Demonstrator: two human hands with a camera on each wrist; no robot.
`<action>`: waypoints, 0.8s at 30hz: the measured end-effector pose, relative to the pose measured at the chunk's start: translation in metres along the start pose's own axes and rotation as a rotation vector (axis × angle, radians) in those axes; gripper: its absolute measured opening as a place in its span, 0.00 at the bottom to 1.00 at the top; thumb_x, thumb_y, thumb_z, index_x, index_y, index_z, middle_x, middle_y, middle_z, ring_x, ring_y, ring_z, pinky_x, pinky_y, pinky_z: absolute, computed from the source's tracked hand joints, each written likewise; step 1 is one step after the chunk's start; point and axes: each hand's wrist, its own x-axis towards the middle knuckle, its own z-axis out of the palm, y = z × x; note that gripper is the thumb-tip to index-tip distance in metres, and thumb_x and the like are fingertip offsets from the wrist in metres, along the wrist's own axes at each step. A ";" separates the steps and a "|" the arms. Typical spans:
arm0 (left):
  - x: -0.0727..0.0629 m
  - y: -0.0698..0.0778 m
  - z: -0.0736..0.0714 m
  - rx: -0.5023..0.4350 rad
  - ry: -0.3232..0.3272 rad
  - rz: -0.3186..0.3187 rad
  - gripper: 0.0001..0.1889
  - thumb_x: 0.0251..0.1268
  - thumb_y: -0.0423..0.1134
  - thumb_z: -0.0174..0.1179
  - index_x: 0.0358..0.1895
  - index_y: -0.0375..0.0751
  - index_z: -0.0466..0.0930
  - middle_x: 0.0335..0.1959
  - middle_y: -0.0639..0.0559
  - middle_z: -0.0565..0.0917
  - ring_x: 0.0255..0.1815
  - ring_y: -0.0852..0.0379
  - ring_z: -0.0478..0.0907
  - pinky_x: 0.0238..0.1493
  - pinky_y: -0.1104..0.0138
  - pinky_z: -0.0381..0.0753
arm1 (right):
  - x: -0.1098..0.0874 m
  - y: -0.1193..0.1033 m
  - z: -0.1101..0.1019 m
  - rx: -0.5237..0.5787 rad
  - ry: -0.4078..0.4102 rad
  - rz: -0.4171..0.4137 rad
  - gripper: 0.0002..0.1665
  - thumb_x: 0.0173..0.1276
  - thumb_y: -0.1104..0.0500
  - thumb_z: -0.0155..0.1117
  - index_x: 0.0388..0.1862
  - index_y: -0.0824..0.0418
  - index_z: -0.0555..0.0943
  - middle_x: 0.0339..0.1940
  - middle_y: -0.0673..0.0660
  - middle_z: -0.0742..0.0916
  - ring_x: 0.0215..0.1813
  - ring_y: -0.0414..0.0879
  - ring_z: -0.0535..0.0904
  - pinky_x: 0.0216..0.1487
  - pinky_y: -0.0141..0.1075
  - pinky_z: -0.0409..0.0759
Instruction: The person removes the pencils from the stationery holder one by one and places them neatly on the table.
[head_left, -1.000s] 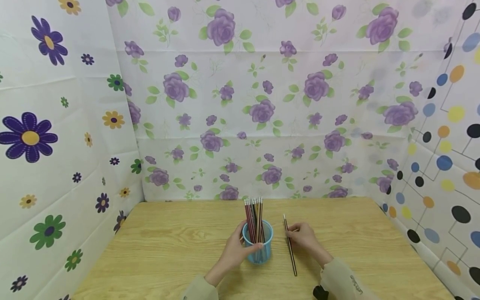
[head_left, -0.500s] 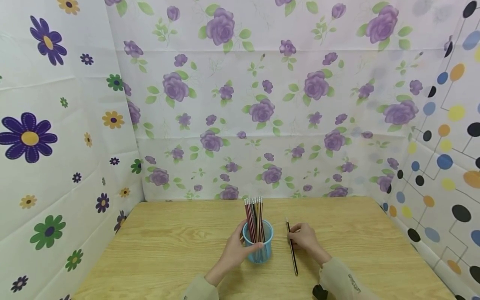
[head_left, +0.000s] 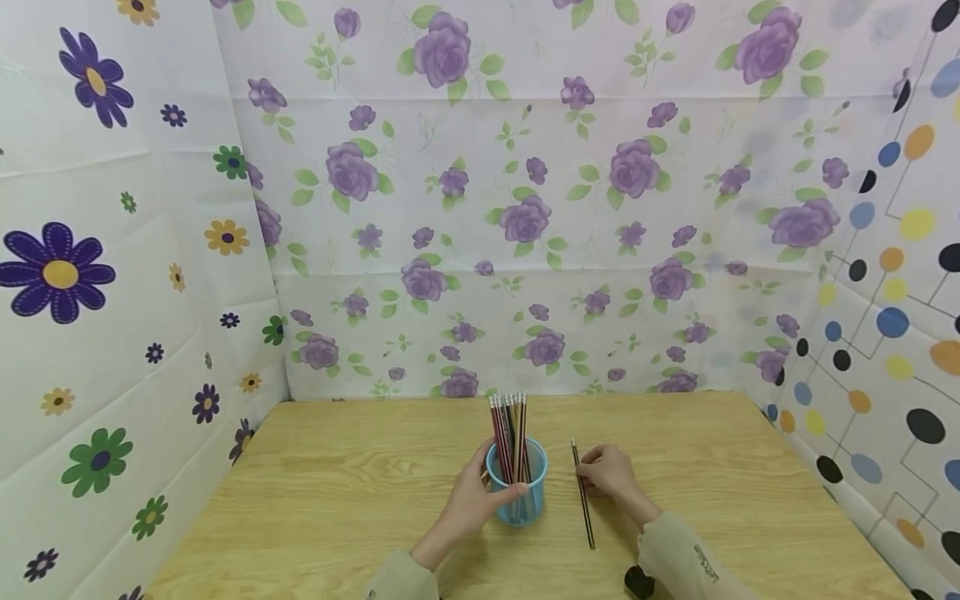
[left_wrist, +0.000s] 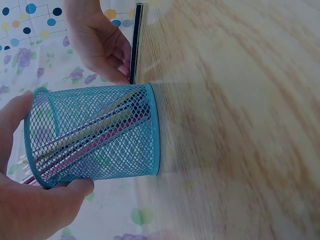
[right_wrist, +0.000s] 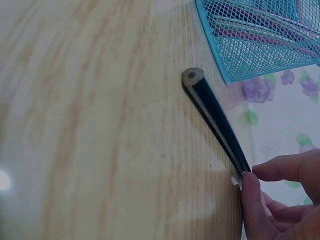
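The left hand (head_left: 472,502) holds a blue mesh cup (left_wrist: 95,130) by its upper part, fingers curled round the far side and thumb across the near rim. The right hand (head_left: 611,472) pinches a dark pencil (head_left: 586,512) between thumb and fingertips, gap closed on it, with the other fingers bent in. That pencil lies on or just over the table, to the right of the cup and apart from it, its flat uncut end towards the person. The cup stands upright on the wood-patterned table (head_left: 352,500), with a bunch of pencils (head_left: 508,433) leaning inside, white-tipped ends up. Beige sleeves (head_left: 678,557) cover both arms; a black object (head_left: 640,582) sits beside the right one. Behind the table hangs a purple-flowered cloth (head_left: 465,225).
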 end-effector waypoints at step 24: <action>0.001 0.001 0.001 -0.047 0.018 -0.040 0.48 0.58 0.45 0.69 0.75 0.33 0.50 0.72 0.33 0.62 0.72 0.35 0.61 0.71 0.45 0.63 | -0.003 -0.033 0.003 0.226 -0.031 -0.126 0.15 0.72 0.60 0.57 0.47 0.72 0.80 0.33 0.63 0.85 0.27 0.42 0.79 0.28 0.30 0.82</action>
